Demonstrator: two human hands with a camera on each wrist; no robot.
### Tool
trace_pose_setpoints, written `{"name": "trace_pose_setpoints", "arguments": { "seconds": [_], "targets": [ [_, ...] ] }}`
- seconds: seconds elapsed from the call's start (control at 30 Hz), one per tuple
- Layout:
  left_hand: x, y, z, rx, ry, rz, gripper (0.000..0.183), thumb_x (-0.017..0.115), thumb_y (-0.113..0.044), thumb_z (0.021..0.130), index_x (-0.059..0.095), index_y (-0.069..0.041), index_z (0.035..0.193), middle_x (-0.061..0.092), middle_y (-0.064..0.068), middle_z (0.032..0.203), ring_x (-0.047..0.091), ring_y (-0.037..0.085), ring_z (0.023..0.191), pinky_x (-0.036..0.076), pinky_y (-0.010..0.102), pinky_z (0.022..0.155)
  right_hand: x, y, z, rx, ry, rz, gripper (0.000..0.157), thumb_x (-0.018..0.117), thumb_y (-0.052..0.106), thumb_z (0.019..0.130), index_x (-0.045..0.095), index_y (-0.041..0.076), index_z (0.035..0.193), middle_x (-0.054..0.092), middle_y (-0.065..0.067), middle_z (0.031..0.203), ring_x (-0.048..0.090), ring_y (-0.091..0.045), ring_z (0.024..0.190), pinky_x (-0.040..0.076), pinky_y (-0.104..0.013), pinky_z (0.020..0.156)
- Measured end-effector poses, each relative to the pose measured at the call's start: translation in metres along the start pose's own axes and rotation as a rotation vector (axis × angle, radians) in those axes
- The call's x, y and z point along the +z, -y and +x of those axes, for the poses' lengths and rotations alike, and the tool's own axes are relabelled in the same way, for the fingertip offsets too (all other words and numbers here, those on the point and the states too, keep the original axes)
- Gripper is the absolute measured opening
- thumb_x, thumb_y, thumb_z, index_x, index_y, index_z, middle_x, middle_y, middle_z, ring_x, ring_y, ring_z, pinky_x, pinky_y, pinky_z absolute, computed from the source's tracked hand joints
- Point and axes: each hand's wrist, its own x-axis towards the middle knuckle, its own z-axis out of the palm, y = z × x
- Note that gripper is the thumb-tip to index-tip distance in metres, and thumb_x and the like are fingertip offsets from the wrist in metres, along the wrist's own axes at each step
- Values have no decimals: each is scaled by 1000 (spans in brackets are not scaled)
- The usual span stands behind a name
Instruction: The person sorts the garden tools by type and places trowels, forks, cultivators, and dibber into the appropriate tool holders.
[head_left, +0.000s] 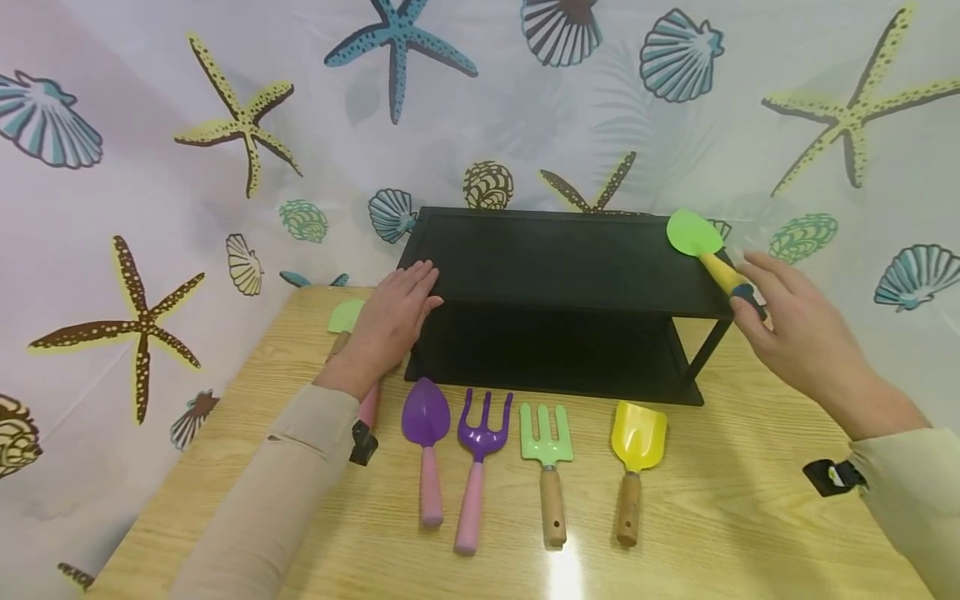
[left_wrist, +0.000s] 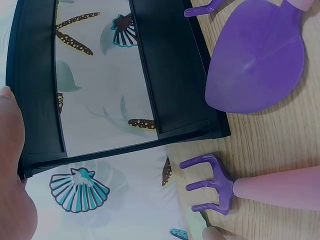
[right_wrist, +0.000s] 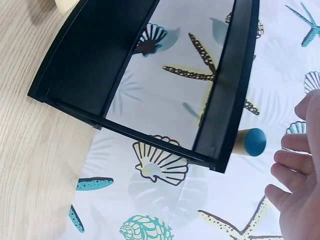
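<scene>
A black two-tier shelf (head_left: 547,258) stands on the wooden table. My left hand (head_left: 393,321) rests with straight fingers on the top board's left end; in the left wrist view, part of that hand (left_wrist: 12,165) shows at the shelf's edge. At the right end of the top board lies a hand trowel (head_left: 693,233) with a green blade and yellow handle, its blue end jutting past the edge. My right hand (head_left: 802,325) is beside that handle, fingers spread loosely. In the right wrist view, a gap separates the fingers (right_wrist: 287,177) from the blue handle end (right_wrist: 255,142).
Before the shelf lie a purple trowel (head_left: 426,417), a purple fork (head_left: 482,437), a green fork (head_left: 547,437) and a yellow scoop (head_left: 638,437). A purple hand rake (left_wrist: 217,185) and a green-bladed tool (head_left: 345,317) lie by my left arm. Patterned cloth (head_left: 450,150) hangs behind.
</scene>
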Motion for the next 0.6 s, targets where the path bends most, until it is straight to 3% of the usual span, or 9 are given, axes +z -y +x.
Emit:
{"name": "trace_pose_setpoints", "arguments": {
  "seconds": [0.27, 0.43, 0.6],
  "targets": [
    [-1, 0, 0, 6, -13, -11, 53, 46, -31, 105, 41, -2, 150, 41, 15, 156, 34, 29, 148, 23, 43, 125, -8, 9, -18, -65, -91, 28, 45, 58, 12, 97, 50, -6, 138, 45, -24, 149, 43, -48, 133, 34, -58, 115],
    [-1, 0, 0, 4, -22, -15, 53, 46, -31, 105, 41, -2, 149, 41, 15, 156, 35, 29, 148, 24, 44, 125, -4, 18, -28, -174, -176, 42, 44, 62, 10, 92, 55, -7, 132, 52, -25, 141, 49, -47, 127, 32, -36, 121],
    [0, -1, -1, -1, -17, -14, 54, 46, -32, 105, 41, -2, 150, 40, 15, 157, 35, 30, 148, 24, 44, 125, 3, 25, -43, -226, -178, 52, 43, 58, 17, 96, 55, -8, 131, 53, -25, 139, 50, -46, 123, 25, -20, 122]
  ]
}}
